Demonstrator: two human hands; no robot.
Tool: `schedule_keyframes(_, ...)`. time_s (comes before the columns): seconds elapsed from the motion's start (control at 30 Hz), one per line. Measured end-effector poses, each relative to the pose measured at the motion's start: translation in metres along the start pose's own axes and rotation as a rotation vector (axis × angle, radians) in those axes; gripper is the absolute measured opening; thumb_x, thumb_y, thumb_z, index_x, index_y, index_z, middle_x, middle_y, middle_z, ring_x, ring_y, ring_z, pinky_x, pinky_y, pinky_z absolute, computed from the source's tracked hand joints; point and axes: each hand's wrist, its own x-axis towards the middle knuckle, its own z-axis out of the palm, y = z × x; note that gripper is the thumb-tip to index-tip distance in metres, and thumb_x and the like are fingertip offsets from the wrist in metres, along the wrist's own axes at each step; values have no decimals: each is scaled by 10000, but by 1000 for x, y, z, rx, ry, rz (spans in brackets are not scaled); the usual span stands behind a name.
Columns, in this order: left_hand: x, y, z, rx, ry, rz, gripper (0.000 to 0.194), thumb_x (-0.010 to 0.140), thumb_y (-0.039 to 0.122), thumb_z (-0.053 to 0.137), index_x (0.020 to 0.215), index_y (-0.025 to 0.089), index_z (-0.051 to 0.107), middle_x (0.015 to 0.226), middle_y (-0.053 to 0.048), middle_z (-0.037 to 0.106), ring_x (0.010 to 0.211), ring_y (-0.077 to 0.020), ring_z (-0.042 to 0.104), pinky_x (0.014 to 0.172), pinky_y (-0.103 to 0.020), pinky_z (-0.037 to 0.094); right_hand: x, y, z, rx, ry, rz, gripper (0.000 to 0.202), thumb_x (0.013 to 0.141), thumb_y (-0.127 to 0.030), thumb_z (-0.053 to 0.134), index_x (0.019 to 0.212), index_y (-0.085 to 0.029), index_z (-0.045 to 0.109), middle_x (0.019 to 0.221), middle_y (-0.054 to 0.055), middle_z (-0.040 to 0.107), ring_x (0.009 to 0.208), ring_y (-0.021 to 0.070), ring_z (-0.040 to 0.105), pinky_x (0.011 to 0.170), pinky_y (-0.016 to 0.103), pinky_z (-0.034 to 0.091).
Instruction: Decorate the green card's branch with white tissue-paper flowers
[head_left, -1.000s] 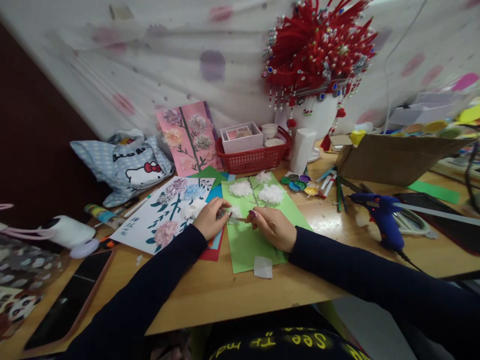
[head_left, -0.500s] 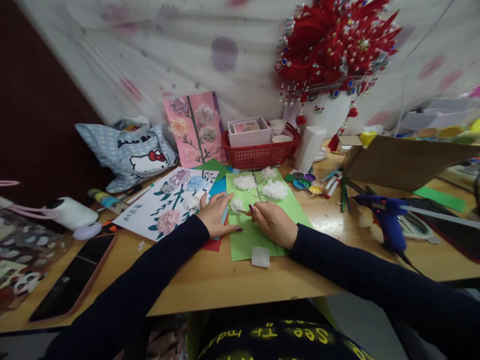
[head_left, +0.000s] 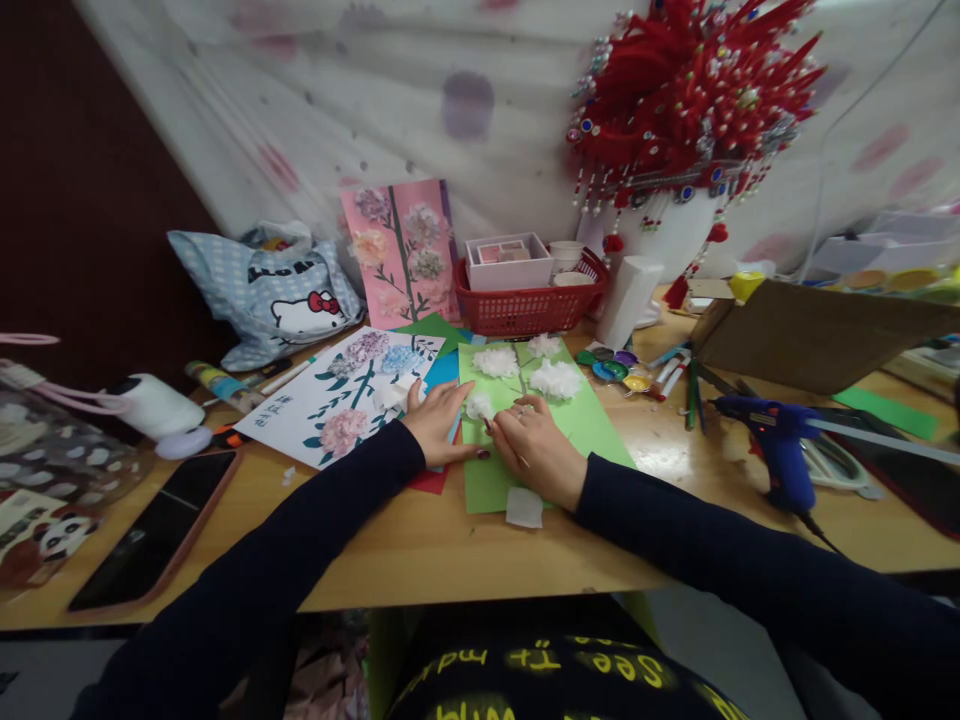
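A light green sheet (head_left: 592, 425) lies on the table, bearing several fluffy white paper clumps such as the one at its right (head_left: 556, 379). My left hand (head_left: 440, 424) is spread at the sheet's left edge, fingers apart, nothing held. My right hand (head_left: 538, 450) is closed around a thin stick (head_left: 524, 461), its fingertips beside the small white clump (head_left: 478, 406) at the sheet's left. A square of white tissue (head_left: 524, 507) rests at the sheet's lower edge, below my right hand.
A white sheet with paper flowers (head_left: 285, 415) lies left. Behind stand a pink flower picture (head_left: 390, 250) and red basket (head_left: 525, 310). Paint pots (head_left: 610, 370), a blue glue gun (head_left: 780, 450) and cardboard (head_left: 817, 335) are right; a phone (head_left: 157, 530) lies front left.
The view has shifted slightly, so the table things appear farther right. My right hand has turned a little and its fingertips are lower, away from the small white clump.
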Motion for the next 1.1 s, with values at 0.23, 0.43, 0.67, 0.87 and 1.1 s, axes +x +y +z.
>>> schedule_keyframes(0.23, 0, 2, -1, -9, -11, -29, 895, 664, 556, 630, 1368, 159, 245, 1338, -189, 446, 1302, -348, 287, 1020, -643, -7, 6, -7, 3, -98, -74, 41, 288, 936, -205, 304, 737, -158, 507, 590, 36, 593, 606, 163, 537, 885, 368, 262)
schedule_keyframes(0.43, 0, 1, 0, -26, -2, -39, 932, 644, 620, 620, 1359, 146, 255, 1348, -205, 431, 1291, -351, 308, 1027, -636, 21, 1, 4, 0, 8, 1, 91, 309, 940, -219, 283, 704, -179, 479, 585, 17, 592, 573, 146, 534, 872, 363, 286)
schedule_keyframes(0.67, 0, 1, 0, -30, -13, -44, 917, 644, 621, 620, 1350, 144, 281, 1362, -213, 411, 1290, -345, 310, 1035, -617, 29, -3, 12, -6, 147, 91, 82, 290, 929, -191, 290, 696, -200, 463, 590, 7, 634, 549, 141, 574, 885, 383, 308)
schedule_keyframes(0.87, 0, -1, 1, -48, -10, -42, 933, 636, 638, 609, 1361, 154, 278, 1376, -198, 397, 1285, -354, 305, 1037, -613, 15, 0, 9, -4, 129, 24, 107, 291, 931, -212, 298, 673, -198, 433, 580, 14, 620, 553, 145, 571, 872, 378, 318)
schedule_keyframes(1.1, -1, -2, 4, -72, 43, -16, 934, 637, 639, 615, 1359, 140, 294, 1363, -203, 410, 1274, -359, 319, 1029, -630, 11, 1, 7, 0, 48, -13, 130, 303, 936, -240, 302, 672, -195, 441, 594, 26, 616, 588, 162, 568, 887, 396, 302)
